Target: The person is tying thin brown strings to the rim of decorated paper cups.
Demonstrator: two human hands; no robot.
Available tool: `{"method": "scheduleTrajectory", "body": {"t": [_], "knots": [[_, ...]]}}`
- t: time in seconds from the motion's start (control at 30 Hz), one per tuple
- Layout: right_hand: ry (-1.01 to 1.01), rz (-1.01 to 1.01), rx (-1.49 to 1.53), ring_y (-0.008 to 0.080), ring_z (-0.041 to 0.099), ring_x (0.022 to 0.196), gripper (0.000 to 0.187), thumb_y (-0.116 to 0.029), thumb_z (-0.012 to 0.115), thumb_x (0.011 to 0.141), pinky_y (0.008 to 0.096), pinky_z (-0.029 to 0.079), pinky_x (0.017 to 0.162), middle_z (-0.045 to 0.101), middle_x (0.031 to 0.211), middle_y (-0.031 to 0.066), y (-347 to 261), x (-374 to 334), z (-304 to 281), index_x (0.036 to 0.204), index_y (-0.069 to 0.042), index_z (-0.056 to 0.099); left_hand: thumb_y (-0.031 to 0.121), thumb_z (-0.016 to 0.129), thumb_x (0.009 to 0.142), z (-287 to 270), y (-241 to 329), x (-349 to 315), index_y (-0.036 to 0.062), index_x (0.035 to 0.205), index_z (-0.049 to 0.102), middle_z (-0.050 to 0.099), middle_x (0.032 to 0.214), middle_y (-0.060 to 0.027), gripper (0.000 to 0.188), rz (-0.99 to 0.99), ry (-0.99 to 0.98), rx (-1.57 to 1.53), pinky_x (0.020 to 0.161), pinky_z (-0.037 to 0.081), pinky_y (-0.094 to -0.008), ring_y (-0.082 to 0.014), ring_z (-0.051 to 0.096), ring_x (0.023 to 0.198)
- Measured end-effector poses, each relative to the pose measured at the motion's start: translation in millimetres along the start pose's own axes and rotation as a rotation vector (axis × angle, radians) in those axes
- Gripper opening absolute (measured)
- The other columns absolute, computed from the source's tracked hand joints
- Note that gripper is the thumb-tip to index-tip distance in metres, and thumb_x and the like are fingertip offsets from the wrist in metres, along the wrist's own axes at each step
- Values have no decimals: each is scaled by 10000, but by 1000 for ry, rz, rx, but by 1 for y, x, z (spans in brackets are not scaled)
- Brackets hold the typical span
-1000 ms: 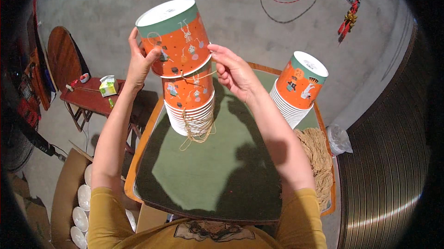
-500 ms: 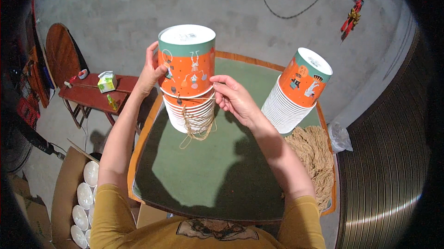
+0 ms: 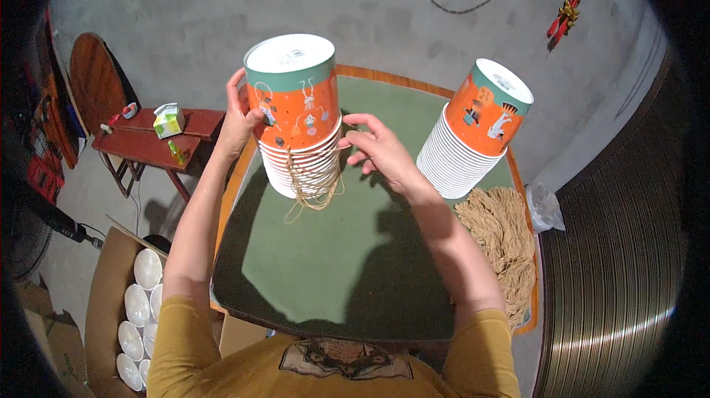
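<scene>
My left hand is wrapped round the left side of an upside-down orange and green paper bucket with printed figures. That bucket caps a stack of nested white-rimmed buckets on the green table. Tan strings hang in loops down the stack's front from below the printed bucket. At the stack's right side is my right hand. Its thumb and forefinger are apart near the rim, the other fingers are curled, and a strand runs close to the fingertips.
A second bucket stack leans at the right, beside a heap of tan string. The table has an orange edge. Lower left, a cardboard box holds several white round items; a red bench carries a tissue pack.
The top bucket has sunk onto the stack, closing the gap beneath it. My right thumb and forefinger have parted. The view has shifted slightly.
</scene>
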State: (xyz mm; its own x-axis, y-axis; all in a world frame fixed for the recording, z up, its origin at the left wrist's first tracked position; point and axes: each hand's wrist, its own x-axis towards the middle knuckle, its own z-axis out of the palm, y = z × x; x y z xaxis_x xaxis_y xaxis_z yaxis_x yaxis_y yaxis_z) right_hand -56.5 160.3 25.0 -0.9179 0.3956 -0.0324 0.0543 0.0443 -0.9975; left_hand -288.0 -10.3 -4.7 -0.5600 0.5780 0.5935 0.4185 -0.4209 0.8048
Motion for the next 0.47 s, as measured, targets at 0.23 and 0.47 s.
{"method": "scheduleTrajectory", "body": {"t": [0.23, 0.47], "knots": [[743, -957, -1340, 323, 579, 933, 320, -176, 662, 838, 410, 480, 793, 606, 1037, 137, -62, -64, -84, 1131, -71, 591, 308, 523, 948, -15, 3, -39, 37, 1414, 309, 393, 1449, -151, 579, 266, 389, 51, 1103, 307, -414, -283, 384, 1340], [841, -573, -1562, 297, 553, 1007, 304, -249, 681, 821, 430, 424, 867, 615, 1052, 108, -82, -105, -173, 1066, -76, 633, 202, 492, 911, 56, 9, -127, 8, 1224, 494, 514, 1253, -139, 368, 402, 189, 344, 978, 404, -370, -238, 491, 1166]]}}
